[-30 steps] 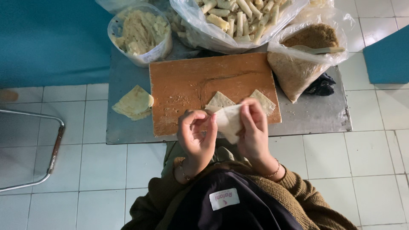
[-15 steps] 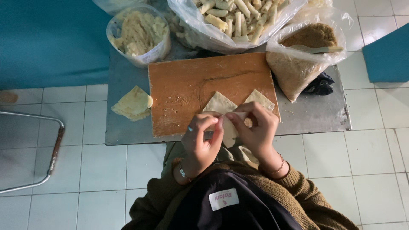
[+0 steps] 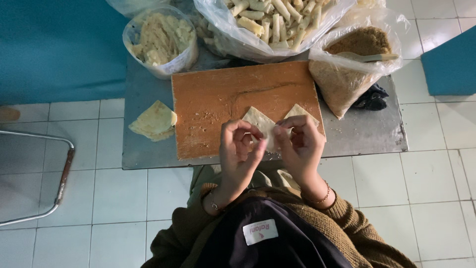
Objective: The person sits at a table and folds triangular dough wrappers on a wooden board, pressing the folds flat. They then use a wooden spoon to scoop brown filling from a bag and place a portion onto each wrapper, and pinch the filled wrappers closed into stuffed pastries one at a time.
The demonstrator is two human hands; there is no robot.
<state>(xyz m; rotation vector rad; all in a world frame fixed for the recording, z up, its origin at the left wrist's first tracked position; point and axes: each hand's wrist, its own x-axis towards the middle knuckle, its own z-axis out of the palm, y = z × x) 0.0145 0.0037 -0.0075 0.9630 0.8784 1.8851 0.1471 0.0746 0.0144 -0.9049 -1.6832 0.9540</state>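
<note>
A grey bench (image 3: 357,139) carries an orange board (image 3: 223,99) at its middle. At the far edge sit a bag of rolls (image 3: 267,20), a bag of crumbs (image 3: 347,69) and a tub of filling (image 3: 158,39); wrappers (image 3: 153,121) lie at the left edge. Over the board's near edge, the left hand (image 3: 238,154) and right hand (image 3: 300,146) pinch a pale wrapper (image 3: 260,124), fingers (image 3: 258,149) narrow around it.

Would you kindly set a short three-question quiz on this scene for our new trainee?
1. True or false: the stack of wrappers lies on the wooden board.
2. What do the left hand and right hand hold together?
3. The spoon sits in: A) bag of rolls; B) bag of crumbs; C) bowl of filling.

Key: 1 false, it lies beside the board on the metal table; 2 a pale wrapper; 3 B.
</note>
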